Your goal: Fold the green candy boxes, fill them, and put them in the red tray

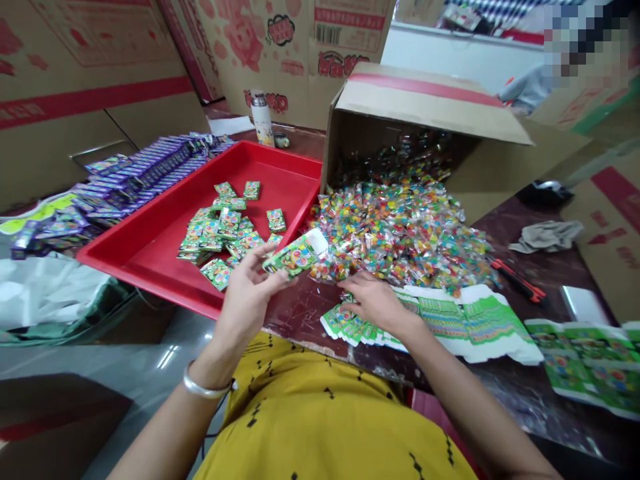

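My left hand (250, 287) is closed on a small green printed carton (296, 255) with its white end flap open, held over the table edge beside the red tray (150, 247). My right hand (373, 300) rests palm down, fingers curled, at the near edge of a heap of colourful wrapped candy packets (405, 230); whether it holds a packet is hidden. Under and beside that hand lies a fanned stack of flat green cartons (450, 320). Several filled green cartons (225, 230) lie in the red tray.
A tipped cardboard box (425, 107) spills the candy. Purple cartons (135, 177) are stacked left of the tray. A flask (261, 119) stands behind it. An orange cutter (517, 281), grey cloth (547, 235) and more flat cartons (590, 367) lie right. A person (530, 87) sits far back.
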`<state>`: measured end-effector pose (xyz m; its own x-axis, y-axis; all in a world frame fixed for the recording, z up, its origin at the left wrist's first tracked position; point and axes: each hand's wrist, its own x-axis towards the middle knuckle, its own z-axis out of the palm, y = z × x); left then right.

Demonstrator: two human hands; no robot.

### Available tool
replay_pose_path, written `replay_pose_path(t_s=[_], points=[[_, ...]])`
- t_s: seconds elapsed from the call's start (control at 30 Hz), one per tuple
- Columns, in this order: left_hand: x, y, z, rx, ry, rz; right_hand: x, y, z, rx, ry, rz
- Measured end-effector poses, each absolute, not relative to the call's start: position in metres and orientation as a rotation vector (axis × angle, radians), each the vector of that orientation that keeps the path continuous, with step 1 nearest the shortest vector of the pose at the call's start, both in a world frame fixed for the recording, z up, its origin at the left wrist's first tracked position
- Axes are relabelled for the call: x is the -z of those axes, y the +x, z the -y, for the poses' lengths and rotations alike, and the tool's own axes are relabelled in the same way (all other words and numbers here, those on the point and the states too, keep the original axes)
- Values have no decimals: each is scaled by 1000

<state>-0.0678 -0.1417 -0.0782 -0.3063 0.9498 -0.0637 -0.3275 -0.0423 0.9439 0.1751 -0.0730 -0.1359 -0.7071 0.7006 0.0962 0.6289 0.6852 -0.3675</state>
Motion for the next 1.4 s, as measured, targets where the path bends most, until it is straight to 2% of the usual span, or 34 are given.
replay_pose_path(t_s=[0.2, 0.4, 0.53, 0.77, 0.87, 1.0, 1.1, 1.27, 1.4], points=[[100, -44, 146, -1333, 790, -1153, 137, 169, 66, -406, -1251, 2509], [120, -30, 145, -1203, 1037, -1163, 77, 186, 74, -661, -1089, 1727], [116, -19, 146, -1171, 1031, -1103, 52, 171, 84, -738, -1072, 1748], [111, -8, 148, -1181, 994, -1023, 65, 151, 80, -516, -992, 1951], [112, -4, 146, -1191, 1013, -1005, 67, 154, 82, -743, -935, 1998], [107, -2, 149, -1339, 1051, -1081, 78, 160, 91, -1084, -979, 1768], [105, -3, 152, -1395, 1113, -1114, 91, 158, 98, -1118, -995, 1629], [102, -11, 151, -1238, 1172, -1072, 95, 150, 100, -1059, -944, 1642], [103, -15, 145, -1227, 1115, -993, 90, 145, 94, -1183, -902, 1533]])
